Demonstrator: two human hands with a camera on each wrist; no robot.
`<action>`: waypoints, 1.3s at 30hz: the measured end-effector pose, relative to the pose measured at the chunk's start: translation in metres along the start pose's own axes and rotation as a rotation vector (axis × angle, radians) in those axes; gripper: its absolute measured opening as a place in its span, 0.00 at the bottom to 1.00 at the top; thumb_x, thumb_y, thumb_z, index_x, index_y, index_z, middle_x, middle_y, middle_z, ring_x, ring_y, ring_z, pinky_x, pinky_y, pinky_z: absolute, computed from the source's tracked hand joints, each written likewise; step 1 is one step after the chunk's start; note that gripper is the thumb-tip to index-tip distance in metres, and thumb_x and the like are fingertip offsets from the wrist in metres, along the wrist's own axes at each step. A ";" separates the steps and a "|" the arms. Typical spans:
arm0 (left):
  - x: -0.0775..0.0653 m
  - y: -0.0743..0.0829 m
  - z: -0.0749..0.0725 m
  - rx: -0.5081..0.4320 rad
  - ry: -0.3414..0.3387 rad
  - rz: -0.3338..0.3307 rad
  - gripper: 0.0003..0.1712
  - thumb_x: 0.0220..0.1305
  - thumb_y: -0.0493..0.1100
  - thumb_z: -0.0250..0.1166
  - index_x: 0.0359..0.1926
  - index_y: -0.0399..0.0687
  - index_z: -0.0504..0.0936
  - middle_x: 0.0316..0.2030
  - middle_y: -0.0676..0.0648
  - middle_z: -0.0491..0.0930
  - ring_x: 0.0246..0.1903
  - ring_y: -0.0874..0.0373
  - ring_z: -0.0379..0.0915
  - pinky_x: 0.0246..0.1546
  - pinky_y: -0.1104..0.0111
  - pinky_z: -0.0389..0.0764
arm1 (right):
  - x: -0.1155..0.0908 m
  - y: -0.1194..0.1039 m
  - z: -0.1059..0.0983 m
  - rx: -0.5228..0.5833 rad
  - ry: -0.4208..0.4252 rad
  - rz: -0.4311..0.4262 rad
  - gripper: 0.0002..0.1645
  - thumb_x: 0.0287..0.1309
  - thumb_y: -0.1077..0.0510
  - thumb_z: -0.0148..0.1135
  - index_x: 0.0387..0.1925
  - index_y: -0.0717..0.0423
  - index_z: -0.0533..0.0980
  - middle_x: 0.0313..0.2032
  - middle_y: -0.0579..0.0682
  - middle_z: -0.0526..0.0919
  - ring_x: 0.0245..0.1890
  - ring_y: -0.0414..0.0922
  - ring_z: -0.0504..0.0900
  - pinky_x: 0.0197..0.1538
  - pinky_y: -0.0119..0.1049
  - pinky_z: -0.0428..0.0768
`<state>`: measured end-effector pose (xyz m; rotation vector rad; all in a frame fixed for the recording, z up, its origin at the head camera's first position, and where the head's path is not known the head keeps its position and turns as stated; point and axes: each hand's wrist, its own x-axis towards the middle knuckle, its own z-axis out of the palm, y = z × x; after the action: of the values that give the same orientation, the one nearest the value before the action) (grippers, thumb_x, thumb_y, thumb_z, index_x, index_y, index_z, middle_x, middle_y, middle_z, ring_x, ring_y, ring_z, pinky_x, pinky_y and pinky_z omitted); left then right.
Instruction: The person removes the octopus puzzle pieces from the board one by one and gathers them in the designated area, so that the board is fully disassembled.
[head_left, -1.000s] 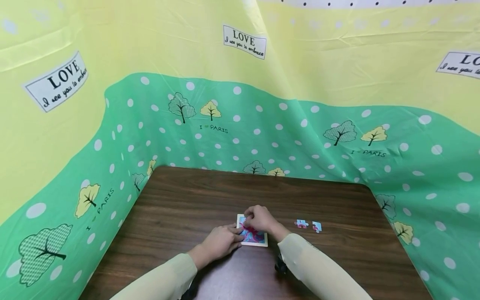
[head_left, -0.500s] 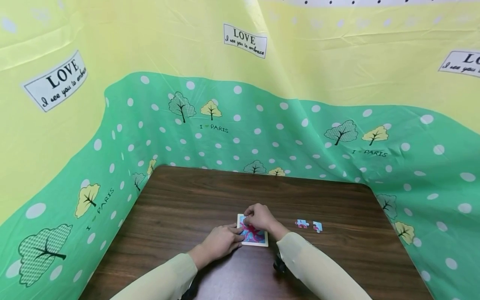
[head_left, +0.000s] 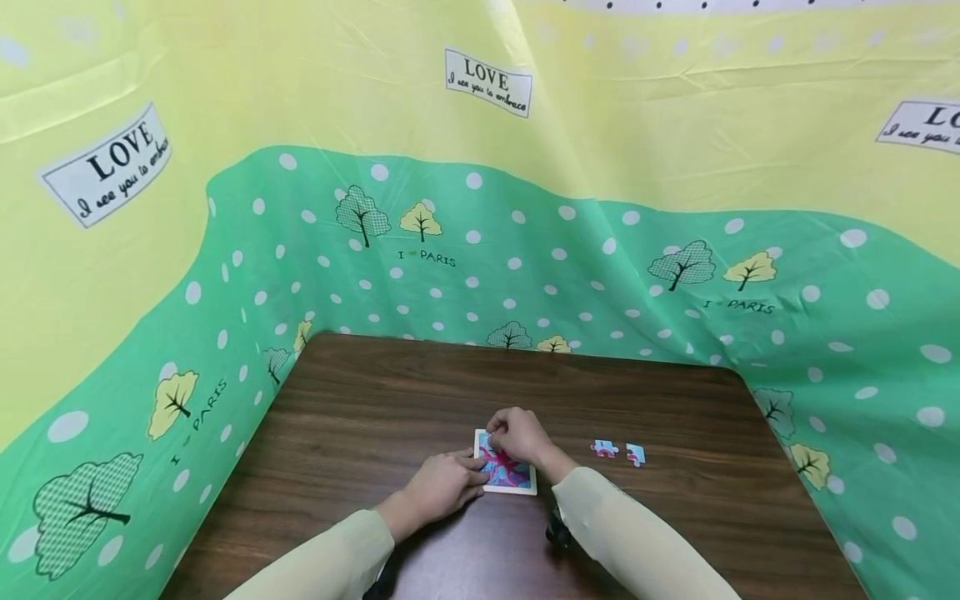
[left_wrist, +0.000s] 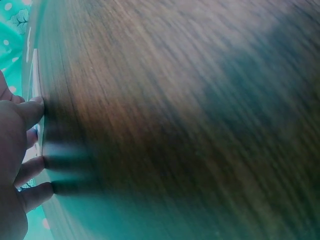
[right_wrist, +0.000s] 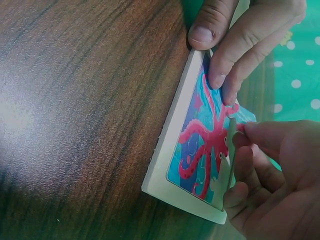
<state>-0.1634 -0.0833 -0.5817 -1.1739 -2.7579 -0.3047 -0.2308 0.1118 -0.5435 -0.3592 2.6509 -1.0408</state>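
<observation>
A small jigsaw puzzle in a pale frame lies on the table, with a pink octopus picture on blue. Over its far part, my right hand pinches a thin puzzle piece between thumb and fingertips, turned nearly edge-on in the right wrist view. Bare pale backing shows beside it. At the puzzle's left side my left hand rests with extended fingers; the right wrist view shows its thumb against the frame and fingertips on the picture. The held piece's printed face is hidden.
Two loose puzzle pieces, one left and one right, lie on the dark wooden table to the right of the puzzle. A green and yellow patterned curtain hangs around the table's back and sides.
</observation>
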 end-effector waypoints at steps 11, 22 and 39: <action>-0.001 0.002 -0.002 0.006 0.002 -0.019 0.15 0.70 0.52 0.67 0.54 0.61 0.89 0.61 0.51 0.82 0.61 0.46 0.80 0.54 0.55 0.85 | -0.005 0.002 -0.017 0.025 0.016 -0.057 0.04 0.61 0.62 0.69 0.38 0.57 0.85 0.27 0.47 0.85 0.24 0.43 0.81 0.27 0.34 0.79; -0.005 0.004 0.004 -0.002 -0.004 -0.032 0.16 0.70 0.54 0.66 0.56 0.63 0.87 0.62 0.52 0.81 0.61 0.45 0.80 0.54 0.54 0.85 | -0.026 0.022 -0.045 0.016 0.051 -0.034 0.05 0.61 0.58 0.72 0.37 0.56 0.86 0.27 0.45 0.82 0.26 0.41 0.77 0.29 0.35 0.78; -0.006 0.005 0.002 0.002 0.024 -0.023 0.16 0.70 0.52 0.67 0.56 0.62 0.88 0.61 0.51 0.82 0.60 0.47 0.81 0.54 0.55 0.85 | -0.046 0.076 -0.080 -0.029 0.087 0.086 0.04 0.61 0.62 0.71 0.31 0.53 0.84 0.24 0.45 0.82 0.24 0.42 0.78 0.27 0.36 0.77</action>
<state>-0.1561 -0.0833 -0.5843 -1.1308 -2.7521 -0.3160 -0.2250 0.2303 -0.5327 -0.2080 2.7339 -1.0144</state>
